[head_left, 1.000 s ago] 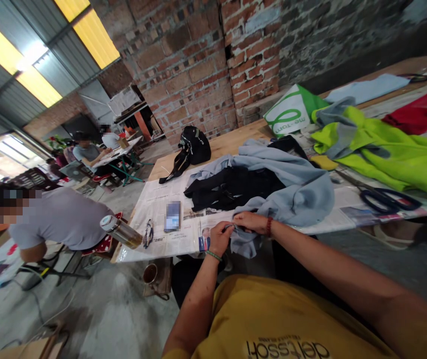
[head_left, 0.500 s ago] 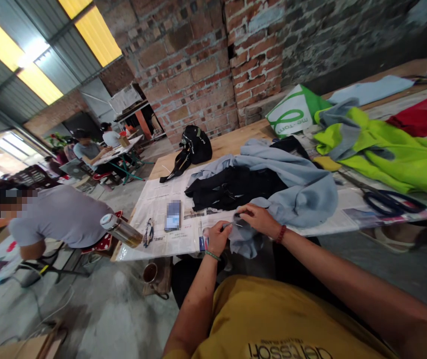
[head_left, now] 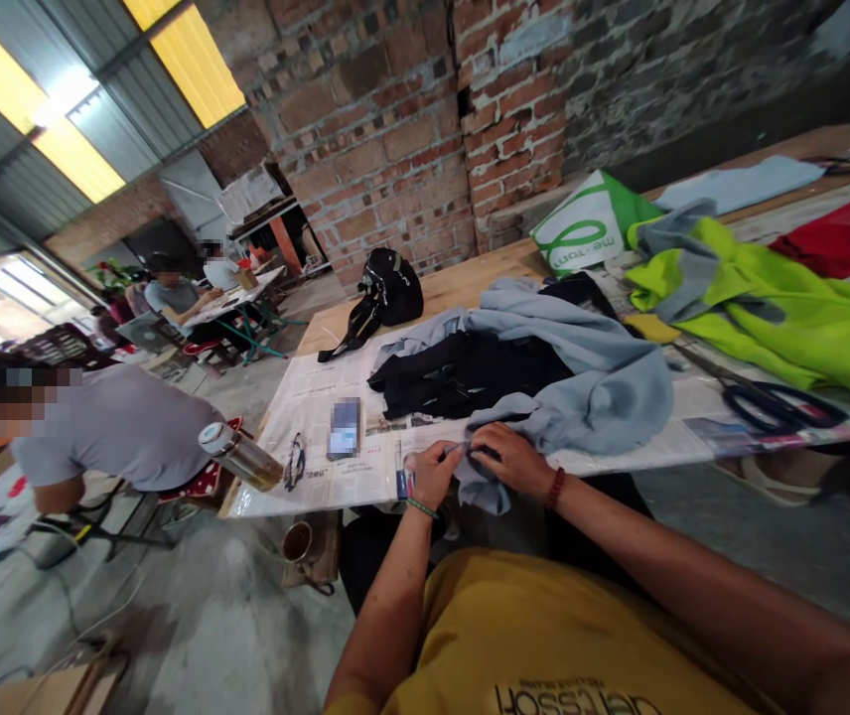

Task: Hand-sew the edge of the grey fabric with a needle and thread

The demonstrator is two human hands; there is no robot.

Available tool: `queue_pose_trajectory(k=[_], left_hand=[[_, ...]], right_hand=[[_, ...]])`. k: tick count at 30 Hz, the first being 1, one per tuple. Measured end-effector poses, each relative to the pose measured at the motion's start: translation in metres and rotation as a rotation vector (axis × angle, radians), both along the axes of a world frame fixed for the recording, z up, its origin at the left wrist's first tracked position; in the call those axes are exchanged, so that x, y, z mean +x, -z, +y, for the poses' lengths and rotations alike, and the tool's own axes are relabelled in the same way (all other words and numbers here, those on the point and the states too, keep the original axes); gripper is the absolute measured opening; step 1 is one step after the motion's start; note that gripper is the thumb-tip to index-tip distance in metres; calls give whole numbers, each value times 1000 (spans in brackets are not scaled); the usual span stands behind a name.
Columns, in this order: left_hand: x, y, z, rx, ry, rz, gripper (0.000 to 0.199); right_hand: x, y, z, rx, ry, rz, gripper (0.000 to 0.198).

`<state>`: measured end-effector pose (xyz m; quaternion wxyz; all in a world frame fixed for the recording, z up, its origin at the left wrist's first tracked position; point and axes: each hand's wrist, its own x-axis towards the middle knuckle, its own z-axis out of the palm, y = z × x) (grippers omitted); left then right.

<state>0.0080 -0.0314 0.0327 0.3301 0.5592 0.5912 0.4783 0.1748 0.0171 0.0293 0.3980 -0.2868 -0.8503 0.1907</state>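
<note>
At the near edge of the table, my left hand (head_left: 436, 475) pinches the edge of a grey cloth (head_left: 486, 492) between thumb and fingers. Right beside it, my right hand (head_left: 508, 462) is closed, its fingertips against the same cloth. What those fingertips hold is too small and hidden to make out. The cloth hangs a little over the table edge and joins a larger heap of grey fabric (head_left: 611, 397) behind my right hand. Black cloth (head_left: 470, 375) lies on that heap, just beyond both hands.
Newspaper under clear plastic covers the table (head_left: 306, 397). On it are a phone (head_left: 344, 429), glasses (head_left: 295, 462), a bottle (head_left: 238, 457), a black bag (head_left: 391, 288), scissors (head_left: 782, 405) and a lime garment (head_left: 789, 298). A co-worker (head_left: 119, 427) sits at left.
My right hand has come down slightly, closer to the cloth edge. A thin bright needle-like line between the hands earlier no longer shows. My left hand stays about where it was.
</note>
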Motion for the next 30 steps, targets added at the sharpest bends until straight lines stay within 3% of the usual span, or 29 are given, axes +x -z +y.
queue_pose_trajectory(k=[5, 12, 30], left_hand=[[0, -1, -1, -4, -7, 12, 27], [-1, 6, 2, 33, 23, -2, 24], [-5, 5, 2, 29, 7, -77, 26]], right_hand=[[-3, 0, 1, 12, 104, -36, 18], [-4, 2, 0, 52, 54, -214, 23], [-17, 2, -5, -62, 80, -46, 15]])
